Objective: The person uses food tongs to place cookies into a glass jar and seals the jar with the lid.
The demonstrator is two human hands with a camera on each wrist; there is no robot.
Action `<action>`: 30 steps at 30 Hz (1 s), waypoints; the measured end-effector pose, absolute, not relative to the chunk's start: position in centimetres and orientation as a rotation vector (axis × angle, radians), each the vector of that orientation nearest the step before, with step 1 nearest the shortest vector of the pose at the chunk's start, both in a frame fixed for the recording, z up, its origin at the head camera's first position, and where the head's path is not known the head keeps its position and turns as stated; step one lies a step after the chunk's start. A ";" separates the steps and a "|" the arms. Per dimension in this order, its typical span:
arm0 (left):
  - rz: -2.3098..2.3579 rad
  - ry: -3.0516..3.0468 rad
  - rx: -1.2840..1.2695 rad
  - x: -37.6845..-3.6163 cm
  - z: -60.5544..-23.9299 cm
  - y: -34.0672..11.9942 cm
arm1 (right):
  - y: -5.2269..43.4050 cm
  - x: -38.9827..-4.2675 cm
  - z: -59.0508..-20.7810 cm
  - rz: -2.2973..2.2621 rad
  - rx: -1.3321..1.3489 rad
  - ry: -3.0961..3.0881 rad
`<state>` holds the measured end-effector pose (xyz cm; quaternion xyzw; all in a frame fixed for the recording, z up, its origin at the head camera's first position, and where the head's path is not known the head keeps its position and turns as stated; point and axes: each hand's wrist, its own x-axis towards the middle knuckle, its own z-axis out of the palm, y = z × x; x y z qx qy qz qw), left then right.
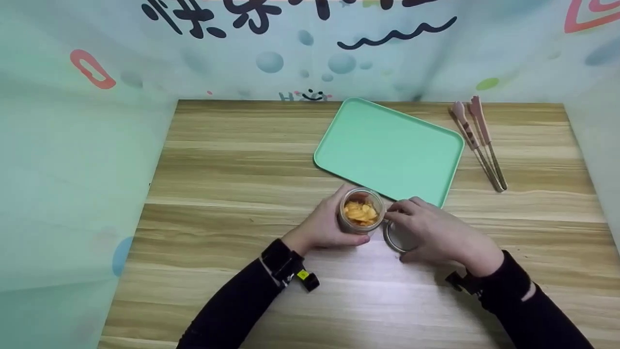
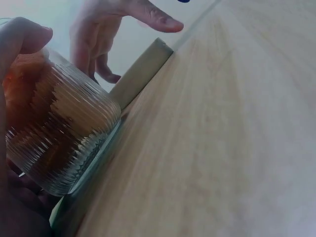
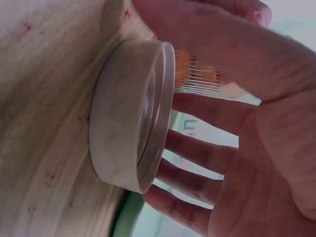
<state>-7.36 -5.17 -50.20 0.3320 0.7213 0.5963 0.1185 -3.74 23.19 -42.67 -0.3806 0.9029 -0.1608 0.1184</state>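
My left hand (image 1: 323, 227) grips a ribbed clear glass jar (image 2: 84, 118) from its left side, fingers and thumb around the wall. Through the open mouth, thin orange-yellow crisps (image 1: 361, 213) show inside. A round, shallow lid (image 3: 118, 113) lies on the table just right of the jar, its hollow side up. Over the lid hovers my right hand (image 1: 436, 235), thumb spread away from the fairly straight fingers (image 3: 197, 153). The fingers reach past the lid's far side, close to the jar; whether they touch either is unclear.
A green rectangular tray (image 1: 387, 145) lies at an angle just behind the jar and hands. Pink-tipped metal tongs (image 1: 484, 145) lie to its right. Printed fabric (image 1: 218, 68) borders the wooden table (image 1: 218, 203) at the back and sides.
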 end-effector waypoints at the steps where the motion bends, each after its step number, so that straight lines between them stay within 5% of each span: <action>1: 1.739 2.112 0.967 -7.4 -50.2 -5.2 | 23.2 -3.8 -42.6 -0.480 -1.102 2.639; 10: 1.751 2.091 0.965 -7.4 -50.1 -5.0 | 24.1 -4.3 -41.3 -0.634 -1.078 2.638; 23: 1.776 2.066 0.963 -7.4 -50.1 -5.0 | 24.0 -4.4 -34.3 -0.966 -1.072 2.826; 30: 1.784 2.049 0.979 -7.4 -50.2 -4.9 | 22.5 -5.1 -34.0 -1.206 -1.387 2.795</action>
